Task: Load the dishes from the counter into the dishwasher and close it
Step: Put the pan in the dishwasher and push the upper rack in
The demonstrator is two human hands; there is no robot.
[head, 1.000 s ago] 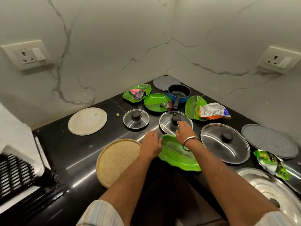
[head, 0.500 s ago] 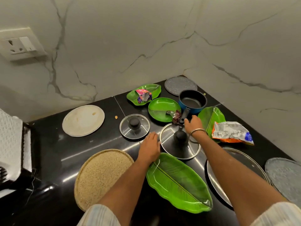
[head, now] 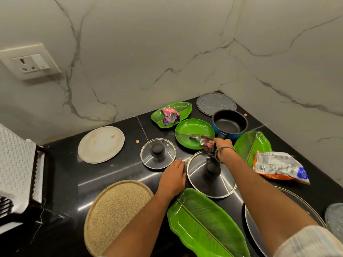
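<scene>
head view: my right hand (head: 222,146) hides the blue pot (head: 230,123) handle it grips; my left hand (head: 172,176) lies flat, fingers straight.

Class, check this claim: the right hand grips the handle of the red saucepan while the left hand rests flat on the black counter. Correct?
Not quite. The head view shows the saucepan is blue, not red. The right hand does grip its handle, and the left hand rests flat on the black counter.
</scene>
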